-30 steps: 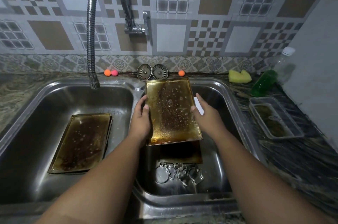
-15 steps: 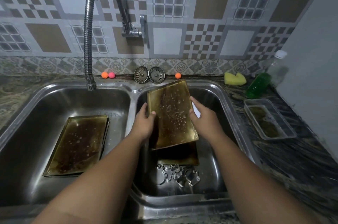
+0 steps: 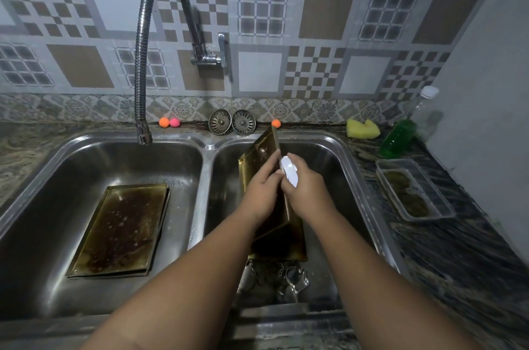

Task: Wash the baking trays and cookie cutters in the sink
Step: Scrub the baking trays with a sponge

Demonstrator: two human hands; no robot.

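Observation:
A greasy golden baking tray [image 3: 254,155] stands almost on edge in the right basin of the steel sink [image 3: 208,147], its dirty face turned left. My left hand [image 3: 262,195] grips it from the left side. My right hand [image 3: 305,192] is against its right side and holds a white scrub pad [image 3: 289,173] at the tray's edge. A second tray [image 3: 296,241] lies flat under it on the basin floor. Several metal cookie cutters [image 3: 289,278] sit at the near end. A third dirty tray [image 3: 120,231] lies in the left basin.
The flexible tap [image 3: 140,63] hangs over the left basin with no water running. Two drain strainers [image 3: 232,121] and small coloured balls [image 3: 169,122] line the back ledge. On the right counter are a yellow sponge [image 3: 362,128], a green soap bottle [image 3: 398,138] and a clear plastic container [image 3: 415,192].
The held tray has swung from facing me to standing nearly on edge, its dirty face now turned left. Both hands have come close together on it, and the white pad now shows.

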